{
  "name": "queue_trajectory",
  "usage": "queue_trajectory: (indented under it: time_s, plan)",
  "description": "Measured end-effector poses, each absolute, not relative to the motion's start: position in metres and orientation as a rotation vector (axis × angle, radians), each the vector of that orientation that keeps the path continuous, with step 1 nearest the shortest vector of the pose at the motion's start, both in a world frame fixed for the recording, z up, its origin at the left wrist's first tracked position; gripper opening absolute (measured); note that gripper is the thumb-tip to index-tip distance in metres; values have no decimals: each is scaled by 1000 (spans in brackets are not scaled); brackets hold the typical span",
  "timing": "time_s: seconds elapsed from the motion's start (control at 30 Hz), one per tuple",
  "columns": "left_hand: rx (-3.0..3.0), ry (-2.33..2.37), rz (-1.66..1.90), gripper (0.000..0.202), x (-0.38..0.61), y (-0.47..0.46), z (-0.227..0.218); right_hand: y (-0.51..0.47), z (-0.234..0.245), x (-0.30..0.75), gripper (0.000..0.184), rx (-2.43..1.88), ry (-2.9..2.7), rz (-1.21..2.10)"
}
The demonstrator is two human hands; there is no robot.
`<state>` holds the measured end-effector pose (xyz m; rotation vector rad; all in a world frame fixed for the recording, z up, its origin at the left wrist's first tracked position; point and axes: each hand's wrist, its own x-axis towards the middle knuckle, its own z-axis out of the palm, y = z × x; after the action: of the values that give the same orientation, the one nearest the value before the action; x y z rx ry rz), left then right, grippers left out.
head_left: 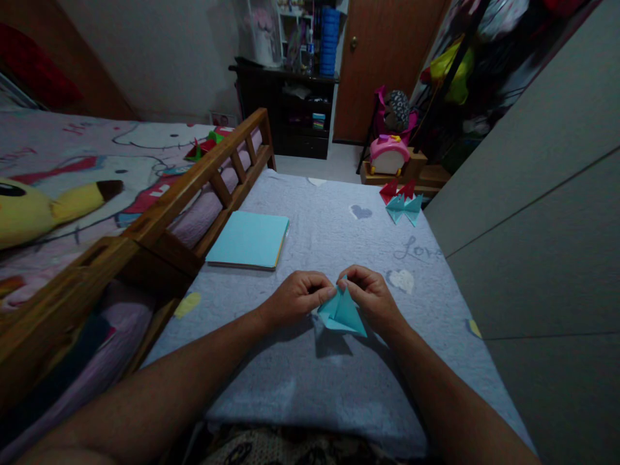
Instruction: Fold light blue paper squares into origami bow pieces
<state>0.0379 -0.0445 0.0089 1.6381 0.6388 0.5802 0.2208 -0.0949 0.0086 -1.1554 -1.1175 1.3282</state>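
Between my two hands is a light blue sheet of origami paper (345, 312), folded into a roughly triangular shape and raised a little over the bedspread, with its shadow below. My left hand (304, 296) pinches its upper left edge between thumb and fingers. At the top point, my right hand (370, 296) pinches the paper in the same way. The fingertips behind the paper are partly hidden. Farther left lies a stack of light blue square paper (248, 239). Folded blue paper pieces (405, 208) and red paper pieces (397, 190) sit at the far right corner.
A patterned bedspread (329, 242) covers the surface under my hands. A wooden rail (203, 174) runs along the left, with a second bed and a yellow plush toy (33, 213) beyond. On the right stands a pale cabinet (542, 232). A pink toy case (389, 155) is past the far edge.
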Motion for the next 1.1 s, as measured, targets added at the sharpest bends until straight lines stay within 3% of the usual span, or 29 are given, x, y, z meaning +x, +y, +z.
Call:
queue_trajectory:
  time_s: [0.7, 1.1]
  plan:
    - [1703, 639, 562, 35, 38, -44, 11, -96, 12, 221, 25, -1194, -1160, 1277]
    - [1777, 670, 588, 30, 38, -44, 12, -97, 11, 226, 38, -1200, -1247, 1231]
